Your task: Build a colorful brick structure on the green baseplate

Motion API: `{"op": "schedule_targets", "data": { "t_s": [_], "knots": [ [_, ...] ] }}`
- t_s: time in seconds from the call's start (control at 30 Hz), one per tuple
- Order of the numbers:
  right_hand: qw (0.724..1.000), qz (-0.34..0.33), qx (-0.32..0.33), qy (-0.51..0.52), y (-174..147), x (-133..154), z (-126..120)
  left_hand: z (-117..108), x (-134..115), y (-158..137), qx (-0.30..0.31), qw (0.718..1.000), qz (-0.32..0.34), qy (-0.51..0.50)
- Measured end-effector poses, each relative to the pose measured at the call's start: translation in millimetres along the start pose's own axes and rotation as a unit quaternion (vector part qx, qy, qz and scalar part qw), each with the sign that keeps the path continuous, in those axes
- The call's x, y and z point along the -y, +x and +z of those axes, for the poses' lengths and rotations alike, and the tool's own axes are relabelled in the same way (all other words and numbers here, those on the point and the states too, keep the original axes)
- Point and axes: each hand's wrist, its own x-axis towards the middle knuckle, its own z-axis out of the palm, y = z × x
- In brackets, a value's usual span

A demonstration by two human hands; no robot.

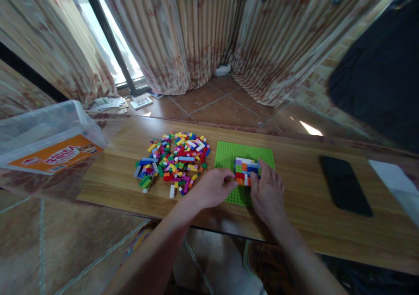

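Note:
A block of multicoloured toy bricks [244, 167] stands on the green baseplate [240, 148], with red, orange, white and blue pieces showing. My right hand [269, 192] grips its right side, thumb at the near edge and index finger along the far right. At the block's near left corner is my left hand [214, 186], thumb and index finger closed together. Whatever may sit between those fingertips is too small to make out. Left of the baseplate, loose toy bricks [186, 159] lie in a wide pile of mixed colours.
A clear plastic box [65, 122] with an orange label stands at the table's left end. On the right lie a black phone [345, 185] and a white sheet [394, 177]. The wooden table [297, 164] is long and narrow; curtains [209, 37] hang beyond it.

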Motion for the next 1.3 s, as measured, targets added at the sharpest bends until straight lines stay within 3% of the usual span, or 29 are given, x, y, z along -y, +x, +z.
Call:
{"op": "schedule_targets", "data": {
  "t_s": [0.53, 0.83, 1.3],
  "knots": [
    [0.998, -0.057, -0.004, -0.037, -3, 2, -5, -6, -4, -3, -0.017, 0.999, -0.02, 0.034],
    [0.999, -0.045, 0.026, -0.002, 6, -1, -15, -8, -5, -2, -0.007, 0.999, -0.018, 0.03],
    [0.998, -0.04, 0.031, -0.045, 4, 7, -15, -6, -6, 0, -0.015, 0.999, -0.021, 0.033]
  ]
}}
